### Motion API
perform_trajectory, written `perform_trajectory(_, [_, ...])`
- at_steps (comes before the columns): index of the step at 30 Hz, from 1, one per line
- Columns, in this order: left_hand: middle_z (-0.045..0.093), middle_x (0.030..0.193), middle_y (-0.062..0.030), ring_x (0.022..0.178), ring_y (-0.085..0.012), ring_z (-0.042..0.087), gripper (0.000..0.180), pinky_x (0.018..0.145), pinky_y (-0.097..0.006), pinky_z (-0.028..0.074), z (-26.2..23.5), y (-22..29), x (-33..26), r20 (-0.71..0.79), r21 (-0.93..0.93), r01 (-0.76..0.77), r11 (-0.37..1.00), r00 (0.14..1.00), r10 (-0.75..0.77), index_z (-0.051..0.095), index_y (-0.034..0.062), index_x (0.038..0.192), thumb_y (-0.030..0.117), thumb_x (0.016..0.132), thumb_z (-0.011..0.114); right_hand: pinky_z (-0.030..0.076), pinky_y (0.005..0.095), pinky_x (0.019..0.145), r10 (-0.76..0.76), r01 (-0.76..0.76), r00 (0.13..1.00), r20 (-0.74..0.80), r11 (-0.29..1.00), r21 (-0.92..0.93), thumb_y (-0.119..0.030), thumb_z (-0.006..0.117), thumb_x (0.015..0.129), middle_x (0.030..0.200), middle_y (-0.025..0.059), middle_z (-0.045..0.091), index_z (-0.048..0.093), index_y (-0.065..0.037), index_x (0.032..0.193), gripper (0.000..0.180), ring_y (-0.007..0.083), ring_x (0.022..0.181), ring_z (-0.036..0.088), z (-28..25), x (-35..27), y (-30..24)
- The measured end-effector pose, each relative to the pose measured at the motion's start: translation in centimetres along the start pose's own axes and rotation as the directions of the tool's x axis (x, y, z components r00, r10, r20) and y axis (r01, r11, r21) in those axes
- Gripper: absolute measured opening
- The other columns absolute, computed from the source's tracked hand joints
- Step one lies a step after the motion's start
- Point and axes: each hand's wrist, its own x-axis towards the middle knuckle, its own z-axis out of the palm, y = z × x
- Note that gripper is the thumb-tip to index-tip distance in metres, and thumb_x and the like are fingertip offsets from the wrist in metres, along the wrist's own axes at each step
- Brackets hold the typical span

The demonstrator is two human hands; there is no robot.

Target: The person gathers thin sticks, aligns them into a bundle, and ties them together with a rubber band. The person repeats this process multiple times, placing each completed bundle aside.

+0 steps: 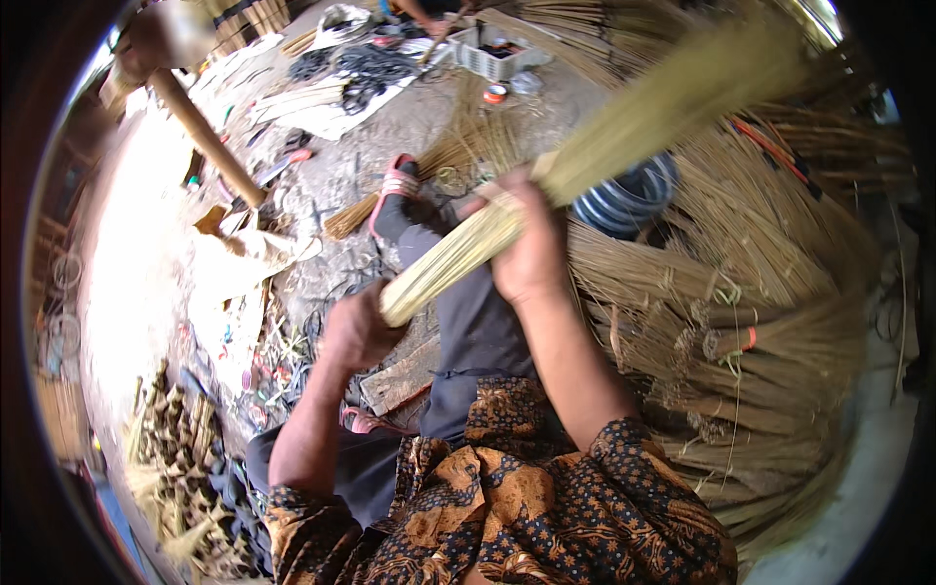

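On the rough grey ground [409, 127] of a cluttered work yard, a seated person in dark trousers and a brown patterned batik shirt holds a bundle of pale broom sticks [546, 185] slanting across the lap, its cut butt end low at the left and its brushy end rising blurred to the upper right. The left hand [356, 331] is closed in a fist against the butt end of the bundle, pressing on it. The right hand [531, 258] is wrapped tight around the bundle's middle, fingers curled over the sticks.

Right of the person, a large heap of finished stick brooms [741, 322] lies stacked, their bound necks pointing inward, some tied with orange cord. A coil of blue and white hose or wire [629, 200] sits just behind the raised bundle. One foot in a pink sandal [395, 185] rests out ahead, near loose sticks on the ground. Farther off lie white sheets, black cords and a grey plastic crate [492, 58], with another person's hand near it. A brown wooden pole [205, 136] slants at the upper left, and a pile of dry fibre scraps [175, 458] lies at the lower left beside bright sunlit ground.
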Motion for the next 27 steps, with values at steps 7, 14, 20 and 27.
perform_trajectory(7, [0.069,0.082,-0.0161,0.077,-0.0383,0.068,0.033,0.067,-0.048,0.054,-11.9,-18.0,-14.1,-0.567,0.418,0.429,0.801,0.812,-0.139,0.068,0.008,0.107,0.004,0.074,0.065,0.048,0.0485,0.114,-0.182,0.18,0.748,-0.639,0.981,-0.069,-0.039,0.075,0.094,0.148,0.0261,0.045,0.037,-0.007,0.156,0.08,0.0367,0.135,0.053,-20.1,9.0,-10.3])
perform_trajectory(14, [0.071,0.083,-0.0224,0.075,-0.0422,0.07,0.033,0.068,-0.052,0.055,-14.7,-19.4,-21.3,-0.696,0.068,0.801,0.595,0.466,-0.547,0.066,0.0076,0.105,0.025,0.078,0.074,0.052,0.0376,0.068,-0.166,-0.14,0.723,-0.671,0.916,-0.377,-0.054,0.068,0.097,0.097,0.0069,0.063,0.063,-0.007,0.119,0.052,0.0199,0.074,0.057,-17.5,7.8,5.3])
perform_trajectory(20, [0.063,0.064,-0.0028,0.056,-0.0127,0.058,0.027,0.053,-0.033,0.049,-11.0,-15.1,-13.7,-0.215,-0.441,0.65,0.619,0.593,-0.776,0.071,0.0011,0.085,0.026,0.092,0.079,0.058,0.0304,0.081,0.332,0.318,0.71,0.621,0.636,-0.703,-0.065,0.059,0.098,0.134,0.0226,0.06,0.041,0.005,0.153,0.091,0.026,0.107,0.07,0.4,-3.8,25.6])
perform_trajectory(27, [0.067,0.072,-0.007,0.059,-0.0172,0.061,0.024,0.052,-0.036,0.048,8.9,-12.7,-3.4,0.254,-0.799,0.551,0.238,0.67,-0.698,0.074,-0.0001,0.086,0.022,0.083,0.082,0.05,0.0235,0.057,0.804,-0.354,0.579,0.132,0.394,-0.848,-0.059,0.05,0.106,0.086,-0.0002,0.064,0.064,-0.007,0.108,0.055,0.0072,0.071,0.06,-5.6,-5.0,26.7])
